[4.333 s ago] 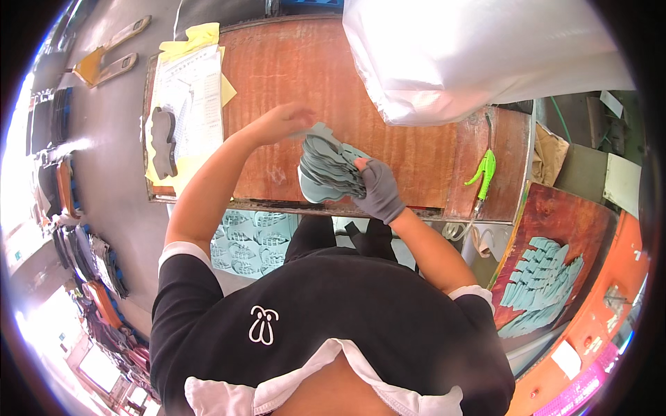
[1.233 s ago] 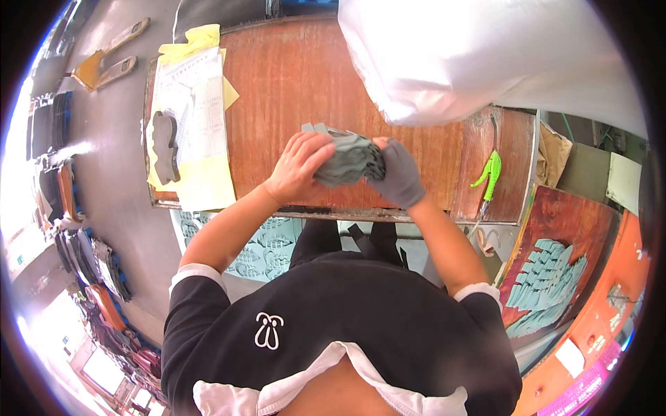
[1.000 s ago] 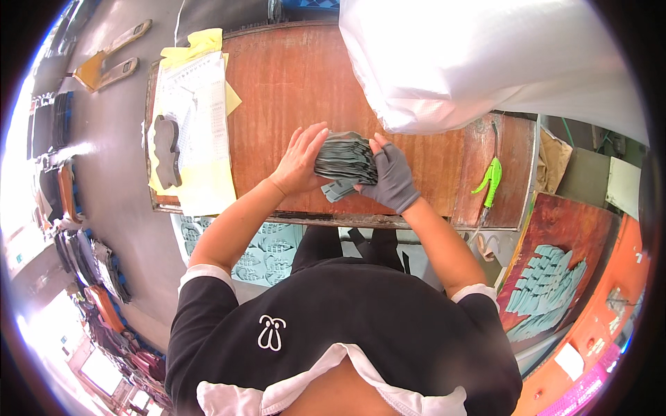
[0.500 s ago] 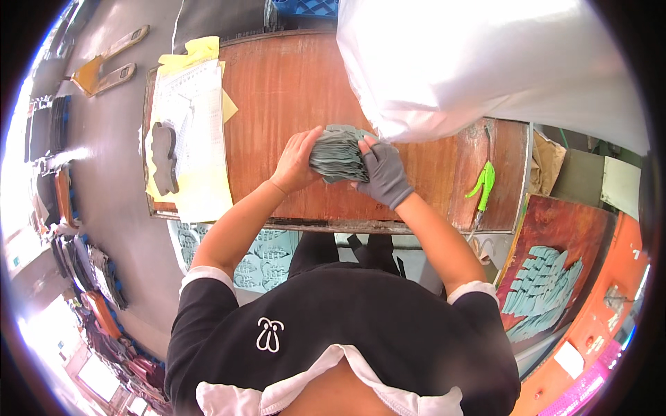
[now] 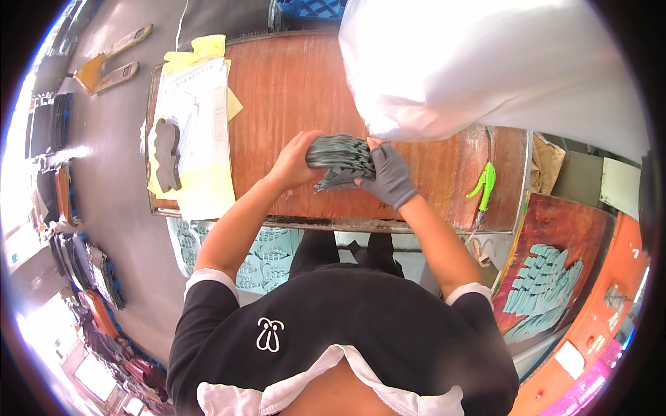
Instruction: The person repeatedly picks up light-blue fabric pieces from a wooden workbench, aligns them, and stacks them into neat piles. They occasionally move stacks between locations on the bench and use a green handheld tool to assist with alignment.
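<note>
The person holds a thick stack of thin, flat, grey-green pieces (image 5: 341, 154) in both hands, over the middle of a long brown wooden counter (image 5: 298, 83), near its front edge. I cannot tell if the stack touches the wood. The bare left hand (image 5: 294, 163) has its grip curled around the left end. The right hand (image 5: 390, 177), in a grey glove with the fingertips cut off, has its grip bent around the right end, with the stack between thumb and fingers. Some lower pieces poke out toward the person.

On the left of the counter lie bright yellow sheets (image 5: 211, 194) with white printed paper (image 5: 201, 97) on top. A dark grey flat piece with wavy sides (image 5: 165, 156) lies on the papers. On the right is a bright green air gun with a trigger (image 5: 485, 182). A big, shiny white plastic sheet (image 5: 472, 76) covers the far right part.

Below the front edge, pale blue-green sheets with curvy cut shapes (image 5: 267, 256) show. To the right, many small pale blue-green pieces (image 5: 538, 288) sit in rows on a red-brown board (image 5: 534, 215).
</note>
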The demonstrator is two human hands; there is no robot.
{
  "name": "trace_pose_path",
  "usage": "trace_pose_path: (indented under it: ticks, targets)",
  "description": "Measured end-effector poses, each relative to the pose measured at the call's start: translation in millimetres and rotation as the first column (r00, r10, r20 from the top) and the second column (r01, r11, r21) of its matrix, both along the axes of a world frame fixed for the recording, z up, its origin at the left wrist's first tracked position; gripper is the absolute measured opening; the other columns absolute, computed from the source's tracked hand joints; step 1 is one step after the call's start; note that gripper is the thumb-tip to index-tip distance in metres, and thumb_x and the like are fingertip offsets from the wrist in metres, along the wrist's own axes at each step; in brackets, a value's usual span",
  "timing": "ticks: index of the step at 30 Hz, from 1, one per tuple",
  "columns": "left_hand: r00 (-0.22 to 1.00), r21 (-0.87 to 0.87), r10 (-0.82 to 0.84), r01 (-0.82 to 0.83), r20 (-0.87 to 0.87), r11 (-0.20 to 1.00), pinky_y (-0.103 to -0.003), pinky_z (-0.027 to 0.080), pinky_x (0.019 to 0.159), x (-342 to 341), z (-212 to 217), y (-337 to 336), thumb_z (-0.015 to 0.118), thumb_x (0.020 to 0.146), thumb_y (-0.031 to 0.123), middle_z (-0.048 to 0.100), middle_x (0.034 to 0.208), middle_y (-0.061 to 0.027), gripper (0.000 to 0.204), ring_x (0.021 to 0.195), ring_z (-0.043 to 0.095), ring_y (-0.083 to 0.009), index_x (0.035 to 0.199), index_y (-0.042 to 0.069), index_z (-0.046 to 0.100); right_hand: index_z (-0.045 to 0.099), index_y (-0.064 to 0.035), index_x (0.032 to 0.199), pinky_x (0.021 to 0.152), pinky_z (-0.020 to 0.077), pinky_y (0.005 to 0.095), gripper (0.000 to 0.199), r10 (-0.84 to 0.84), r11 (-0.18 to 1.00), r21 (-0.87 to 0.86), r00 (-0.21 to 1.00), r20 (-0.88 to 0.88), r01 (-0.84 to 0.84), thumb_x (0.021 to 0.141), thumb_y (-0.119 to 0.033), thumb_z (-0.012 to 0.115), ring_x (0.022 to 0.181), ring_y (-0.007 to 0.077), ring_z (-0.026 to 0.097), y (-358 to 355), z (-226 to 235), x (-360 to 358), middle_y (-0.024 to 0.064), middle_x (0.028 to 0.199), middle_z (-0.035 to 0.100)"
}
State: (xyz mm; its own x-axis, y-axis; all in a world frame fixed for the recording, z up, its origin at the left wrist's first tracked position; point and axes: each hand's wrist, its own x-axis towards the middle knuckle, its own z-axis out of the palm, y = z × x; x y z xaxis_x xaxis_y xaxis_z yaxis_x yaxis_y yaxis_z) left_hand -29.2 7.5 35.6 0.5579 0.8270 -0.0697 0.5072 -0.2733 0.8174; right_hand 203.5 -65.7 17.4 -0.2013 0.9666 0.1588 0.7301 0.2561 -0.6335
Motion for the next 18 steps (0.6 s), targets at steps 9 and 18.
trace_pose_path:
  ticks: [9, 18]
  targets:
    - [0.997, 0.095, -0.074, 0.074, -0.003, 0.993, -0.044, 0.039, 0.099, 1, -29, 3, 0.080, 0.059, 0.009, 0.053, 0.120, -0.0149, 0.082, 0.116, 0.047, -0.0380, 0.132, 0.009, 0.041, 0.033, -0.0063, 0.140, 0.077, 0.0472, 0.0441, 0.095, 0.035, 0.987, 0.157, 0.999, 0.012, -0.036, 0.061, -0.023, 0.082, 0.089, 0.0354, 0.055, -10, -42, 8, 0.0170, 0.103, 0.053]
    - [0.990, 0.375, -0.102, 0.059, 0.095, 0.925, -0.045, 0.043, 0.092, -8, -22, -13, 0.080, 0.056, 0.008, 0.053, 0.121, -0.0179, 0.083, 0.110, 0.051, -0.0396, 0.130, 0.006, 0.042, 0.034, -0.0028, 0.139, 0.080, 0.0478, 0.0452, 0.090, 0.112, 0.927, 0.363, 0.993, -0.040, -0.089, 0.063, -0.018, 0.080, 0.098, 0.0372, 0.055, -3, -41, 8, 0.0206, 0.114, 0.053]
